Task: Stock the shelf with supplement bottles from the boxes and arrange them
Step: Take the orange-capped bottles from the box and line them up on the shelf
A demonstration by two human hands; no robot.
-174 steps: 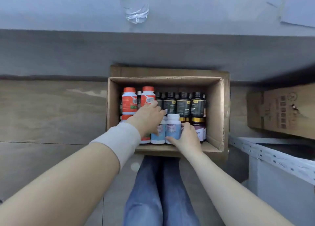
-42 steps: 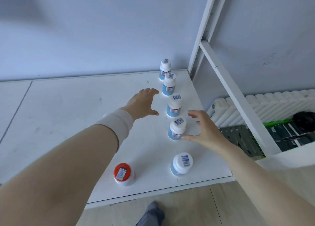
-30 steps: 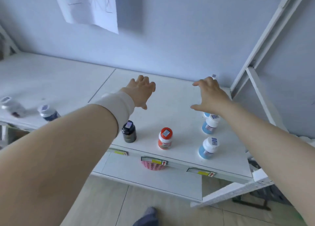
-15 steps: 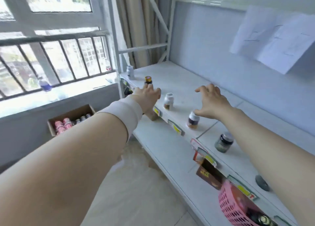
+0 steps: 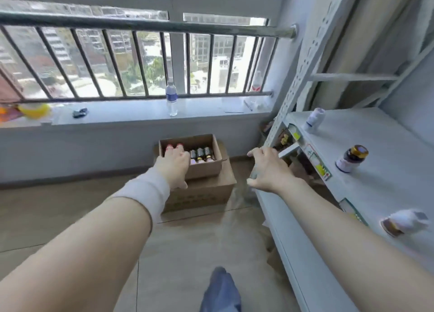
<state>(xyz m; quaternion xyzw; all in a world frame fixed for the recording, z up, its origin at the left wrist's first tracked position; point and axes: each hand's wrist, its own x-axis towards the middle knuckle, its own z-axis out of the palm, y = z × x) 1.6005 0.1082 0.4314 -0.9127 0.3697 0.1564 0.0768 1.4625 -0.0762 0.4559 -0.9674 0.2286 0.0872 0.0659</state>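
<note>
Fingers [image 5: 172, 152] of the left hand [image 5: 175, 168] are straight and loosely spread. Those of the right hand [image 5: 267, 170] fan out the same way, thumb apart, and neither hand holds anything. Both arms stretch toward the open box [image 5: 212, 168], which sits at the far side below the window sill [image 5: 131, 114], stacked on a closed box [image 5: 204, 195]. The left hand overlaps its near-left corner in view; whether it touches cannot be told. The supplement bottles [image 5: 200, 154] stand upright inside, red caps to the left, dark ones to the right. With some bottles already on the shelf [image 5: 380, 184] at the right, this looks like a reach for the next load. The next move calls for coming closer, bending down and closing each hand round a bottle from above. On the shelf a white bottle [image 5: 314, 120] stands far back and a dark gold-capped bottle [image 5: 351, 158] stands nearer. A blurred one [image 5: 404, 221] lies nearest, seemingly on its side. The shelf's lower tier juts out just beside the right hand and could catch that arm. A water bottle [image 5: 171, 97] stands on the sill, well apart from the box.
</note>
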